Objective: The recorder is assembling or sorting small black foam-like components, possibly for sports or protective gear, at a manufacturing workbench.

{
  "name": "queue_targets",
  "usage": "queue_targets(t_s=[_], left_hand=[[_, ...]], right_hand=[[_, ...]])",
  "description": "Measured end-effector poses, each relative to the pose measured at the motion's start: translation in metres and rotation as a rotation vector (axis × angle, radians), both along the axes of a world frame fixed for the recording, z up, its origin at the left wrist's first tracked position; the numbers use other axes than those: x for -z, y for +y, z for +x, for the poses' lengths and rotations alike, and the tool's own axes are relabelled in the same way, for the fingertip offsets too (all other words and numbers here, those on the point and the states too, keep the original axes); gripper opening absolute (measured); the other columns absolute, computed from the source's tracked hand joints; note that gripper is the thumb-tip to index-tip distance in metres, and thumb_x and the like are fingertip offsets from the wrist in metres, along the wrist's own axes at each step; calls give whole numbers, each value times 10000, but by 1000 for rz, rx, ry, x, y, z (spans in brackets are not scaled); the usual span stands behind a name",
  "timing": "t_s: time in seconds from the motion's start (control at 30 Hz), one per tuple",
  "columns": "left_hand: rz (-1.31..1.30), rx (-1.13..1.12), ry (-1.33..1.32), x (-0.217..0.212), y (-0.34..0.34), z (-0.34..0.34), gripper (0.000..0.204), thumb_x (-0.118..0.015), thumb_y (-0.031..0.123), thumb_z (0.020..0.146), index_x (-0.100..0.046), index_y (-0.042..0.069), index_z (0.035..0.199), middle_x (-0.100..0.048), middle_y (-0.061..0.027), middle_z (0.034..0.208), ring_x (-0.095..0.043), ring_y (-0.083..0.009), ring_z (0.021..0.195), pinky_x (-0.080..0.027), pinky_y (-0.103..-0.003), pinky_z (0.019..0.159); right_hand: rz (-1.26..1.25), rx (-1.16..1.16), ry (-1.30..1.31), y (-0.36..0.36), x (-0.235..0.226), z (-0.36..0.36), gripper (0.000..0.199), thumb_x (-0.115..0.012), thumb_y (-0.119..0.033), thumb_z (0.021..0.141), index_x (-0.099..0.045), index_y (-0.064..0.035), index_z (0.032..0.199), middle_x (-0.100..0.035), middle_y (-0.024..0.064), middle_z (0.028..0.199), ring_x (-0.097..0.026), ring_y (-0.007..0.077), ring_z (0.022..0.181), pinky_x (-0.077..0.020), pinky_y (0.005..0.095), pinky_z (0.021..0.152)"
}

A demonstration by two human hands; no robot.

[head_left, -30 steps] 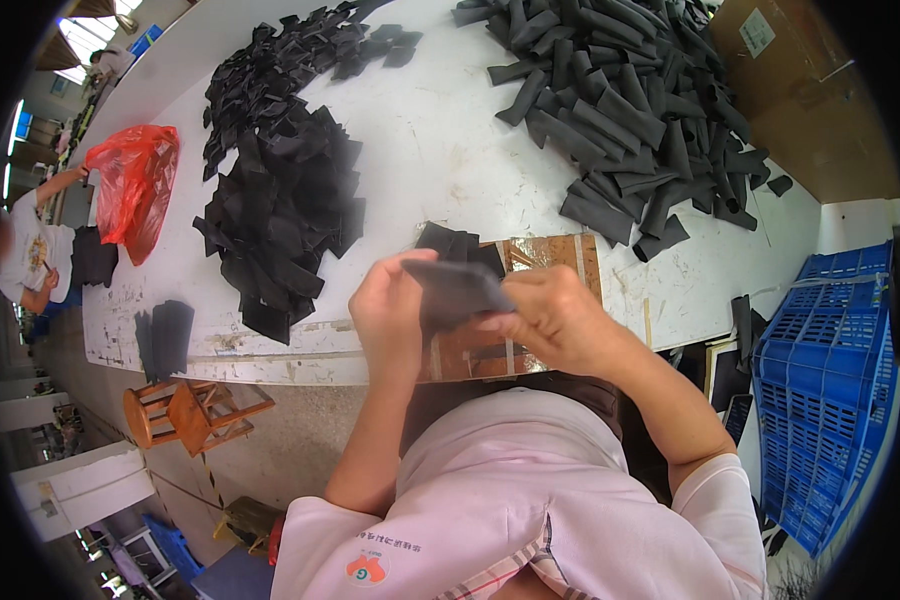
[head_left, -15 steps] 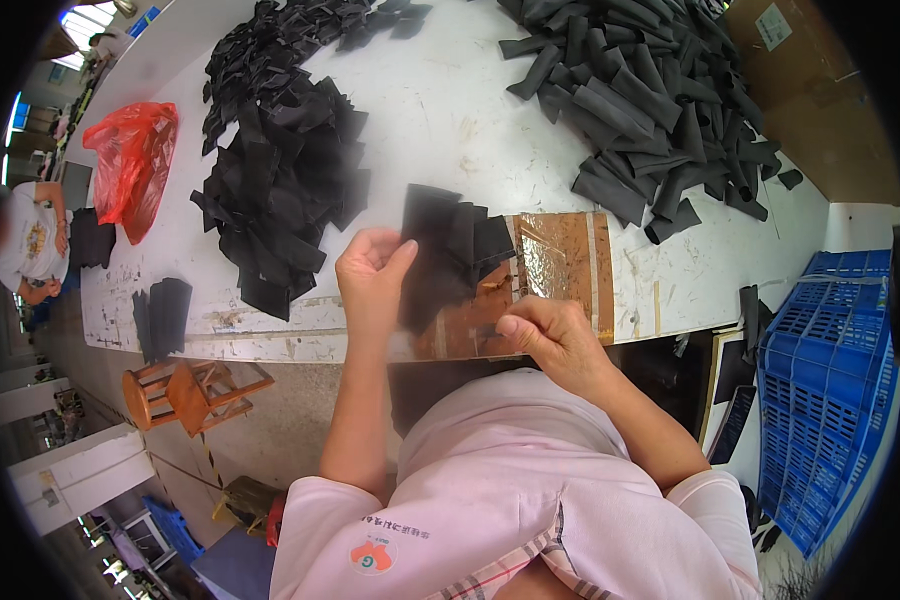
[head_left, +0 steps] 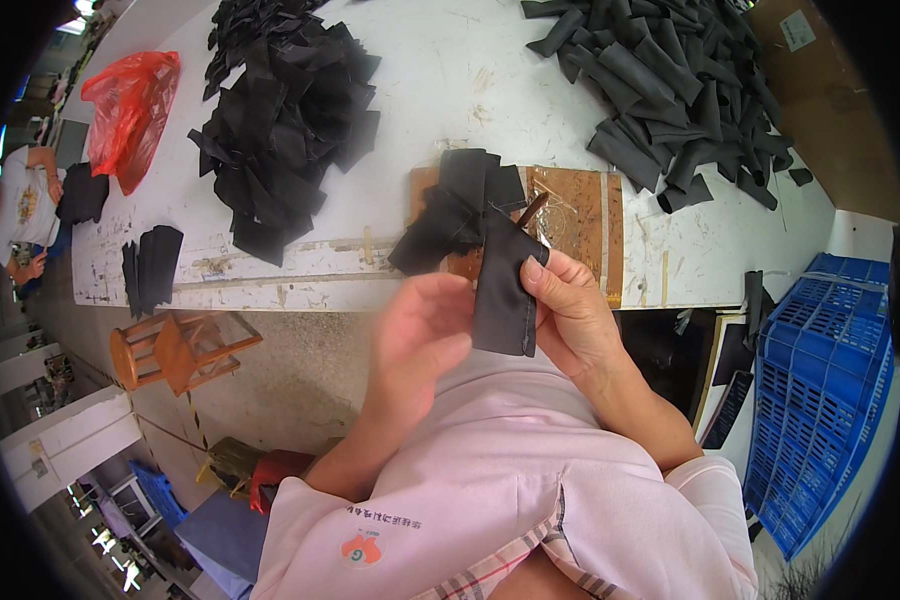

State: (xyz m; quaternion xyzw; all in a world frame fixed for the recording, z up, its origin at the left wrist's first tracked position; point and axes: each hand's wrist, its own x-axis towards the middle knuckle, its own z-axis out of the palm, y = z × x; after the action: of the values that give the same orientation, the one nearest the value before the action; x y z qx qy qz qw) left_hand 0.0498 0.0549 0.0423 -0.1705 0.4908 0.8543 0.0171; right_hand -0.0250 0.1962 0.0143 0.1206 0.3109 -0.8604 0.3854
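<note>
A folded black fabric piece, with a seam along its edge, hangs upright over the table's near edge. My right hand grips its right side, thumb on the front and fingers behind. Beside its left edge is my left hand, blurred, thumb and fingers apart with nothing seen between them. Just beyond, several flat black fabric pieces lie overlapping on a brown taped board. A thin dark brown strip sticks up behind the held piece; what it belongs to is hidden.
Flat black pieces form a heap at left; rolled black tubes are piled at right by a cardboard box. A red plastic bag, a wooden stool, blue crates and another person are around.
My right hand has taken hold of a black fabric piece and brought it up near my body. My left hand has drawn back toward me from the pieces on the board. The view has shifted slightly.
</note>
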Motion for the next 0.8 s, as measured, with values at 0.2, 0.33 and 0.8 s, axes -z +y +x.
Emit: queue_targets(t_s=[0.2, 0.33, 0.8], left_hand=[[-128, 32, -42, -1, 9, 10, 283, -567, 28, 720, -491, -36, 985, -571, -69, 882, -537, -106, 760, -441, -232, 682], [-140, 11, -126, -1, 9, 11, 238, -559, 12, 728, -511, -38, 956, -588, -74, 838, -547, -107, 706, -443, -233, 667], [-76, -23, -47, -1, 10, 11, 188, -559, 23, 753, -520, -33, 929, -588, -76, 809, -544, -113, 668, -422, -225, 609]], right_hand=[[-30, 32, 6, 3, 0, 2, 143, -548, -122, 839, -581, -9, 920, -617, 62, 866, -588, 115, 773, -498, 259, 710], [-42, 42, -3, 2, -1, 3, 149, -549, -126, 838, -579, -9, 926, -617, 69, 869, -594, 123, 766, -501, 261, 708], [-37, 47, -22, 2, 2, 0, 151, -556, -129, 834, -566, -7, 922, -616, 76, 868, -598, 131, 765, -503, 269, 708]])
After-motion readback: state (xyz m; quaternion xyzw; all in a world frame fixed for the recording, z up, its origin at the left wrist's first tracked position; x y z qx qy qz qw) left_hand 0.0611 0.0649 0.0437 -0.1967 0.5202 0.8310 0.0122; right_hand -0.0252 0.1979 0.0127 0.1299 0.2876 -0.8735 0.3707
